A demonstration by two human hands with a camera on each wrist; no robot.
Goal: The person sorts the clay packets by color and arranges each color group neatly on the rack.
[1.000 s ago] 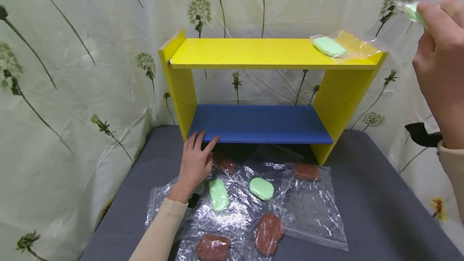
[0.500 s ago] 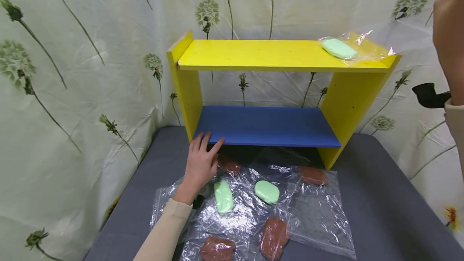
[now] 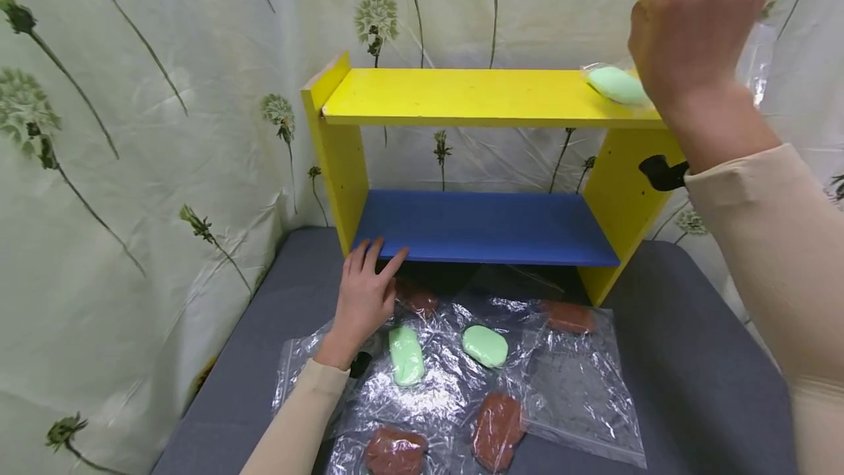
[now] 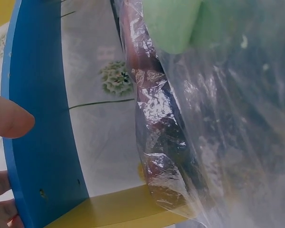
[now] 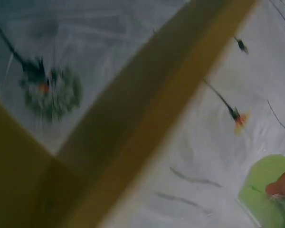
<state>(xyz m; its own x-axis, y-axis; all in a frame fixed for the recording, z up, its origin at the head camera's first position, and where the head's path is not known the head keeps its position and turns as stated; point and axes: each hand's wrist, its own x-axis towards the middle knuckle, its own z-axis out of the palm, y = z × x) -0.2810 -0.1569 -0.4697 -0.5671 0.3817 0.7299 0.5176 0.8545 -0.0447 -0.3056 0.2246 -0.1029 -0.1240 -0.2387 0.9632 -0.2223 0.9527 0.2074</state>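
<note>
My left hand holds the front edge of the blue shelf board near its left end. In the left wrist view the thumb lies across the board's underside, and the other fingers pass behind its edge. My right hand is raised above the right end of the yellow top shelf, pinching a light-green block in a clear plastic bag. Just below that hand, another light-green block in a clear bag lies on the top shelf, its bag partly hidden by the hand.
On the grey table, before the shelf unit, lie clear zip bags holding reddish-brown blocks and light-green blocks. A flower-patterned curtain hangs behind. The unit's right side panel stands below my right forearm.
My right hand, with the bagged green block, goes up and right to the frame's edge, then comes back left over the shelf's right end. My left hand stays on the blue board.
</note>
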